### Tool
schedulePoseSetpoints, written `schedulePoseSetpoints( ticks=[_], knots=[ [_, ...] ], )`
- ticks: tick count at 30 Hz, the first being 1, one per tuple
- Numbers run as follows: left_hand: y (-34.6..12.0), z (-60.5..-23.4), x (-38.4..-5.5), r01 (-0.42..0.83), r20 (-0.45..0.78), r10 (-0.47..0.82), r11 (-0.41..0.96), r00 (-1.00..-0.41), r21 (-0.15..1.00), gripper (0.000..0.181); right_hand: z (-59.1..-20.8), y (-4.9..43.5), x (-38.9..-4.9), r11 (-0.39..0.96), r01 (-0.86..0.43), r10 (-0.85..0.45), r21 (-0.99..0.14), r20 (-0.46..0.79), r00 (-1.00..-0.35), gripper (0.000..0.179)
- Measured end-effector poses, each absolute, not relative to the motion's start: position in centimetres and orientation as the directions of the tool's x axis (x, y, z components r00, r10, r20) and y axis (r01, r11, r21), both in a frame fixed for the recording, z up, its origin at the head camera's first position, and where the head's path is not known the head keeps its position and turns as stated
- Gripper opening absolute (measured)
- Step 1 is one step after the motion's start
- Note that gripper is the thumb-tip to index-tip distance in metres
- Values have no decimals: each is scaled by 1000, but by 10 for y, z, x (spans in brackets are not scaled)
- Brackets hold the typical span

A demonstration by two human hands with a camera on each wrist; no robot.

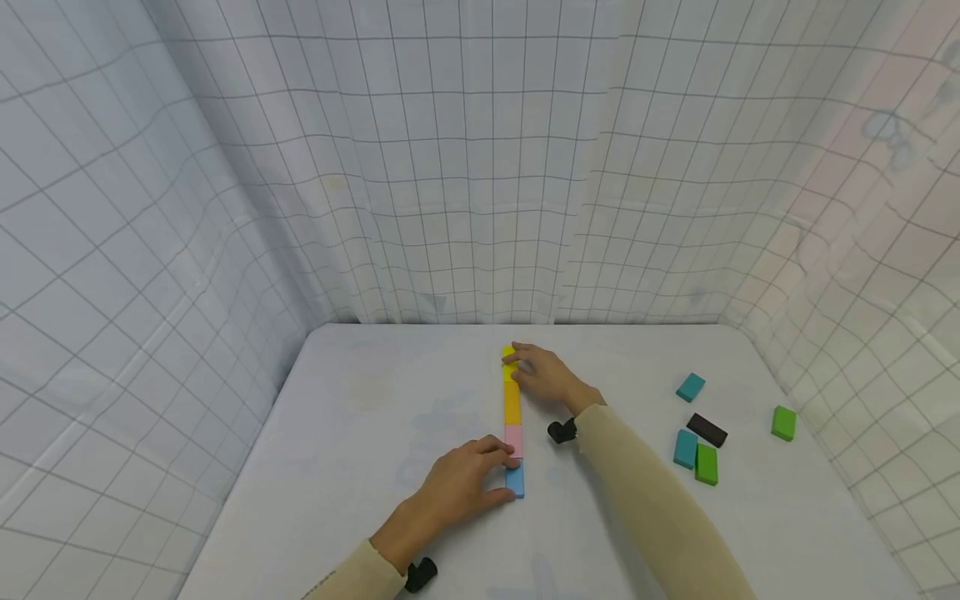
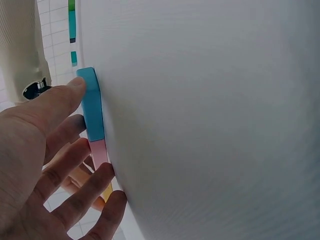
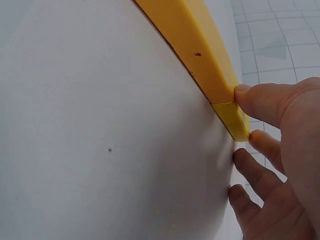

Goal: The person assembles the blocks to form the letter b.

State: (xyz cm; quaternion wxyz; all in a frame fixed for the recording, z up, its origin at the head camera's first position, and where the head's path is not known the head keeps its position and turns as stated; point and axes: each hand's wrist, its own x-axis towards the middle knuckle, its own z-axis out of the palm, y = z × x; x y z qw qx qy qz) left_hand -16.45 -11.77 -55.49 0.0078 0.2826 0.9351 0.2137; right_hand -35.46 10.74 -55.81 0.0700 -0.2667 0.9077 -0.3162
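On my head feed, four blocks make one line across the table: the yellow block farthest, then the orange block, the pink block and the blue block nearest me. They lie flat, touching end to end. The left hand sits at the near end and the right hand at the far end; I'd judge that touching both ends keeps the line straight and its seams tight. Well apart to the right lie two teal blocks, two green blocks and a dark block, leaving the line room.

My left wrist feed shows the left hand relaxed, fingers spread rather than clenched. Its thumb meets the blue block near the outer end, and other fingers lie along the same side toward the pink one; that spacing probably lets it steady both at once. The lowest fingertips seem to brace on the table.

On my right wrist feed, the right hand is also loosely spread. Its thumb is at the orange-yellow seam, its index finger by the yellow block's far end, likely checking slippage there. I can't make out any firm squeeze.
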Motion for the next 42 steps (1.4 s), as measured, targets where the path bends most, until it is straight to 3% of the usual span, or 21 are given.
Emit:
schedulePoseSetpoints(
  ticks=[12,23,33,42],
  knots=[
    [-116,-555,-164,521,105,528,749,-843,410,39,-582,117,-370,600,-508,-569,-618,116,-814,40],
    [-115,-554,-163,517,105,524,753,-846,408,40,-563,113,-350,664,-425,-529,-615,15,-849,42],
    [-116,-556,-164,514,102,522,752,-847,412,40,-571,123,-351,626,-496,-559,-602,97,-823,48],
    [-117,-556,-165,509,90,526,746,-846,429,41,-562,126,-338,645,-460,-537,-610,66,-841,49]
  ],
)
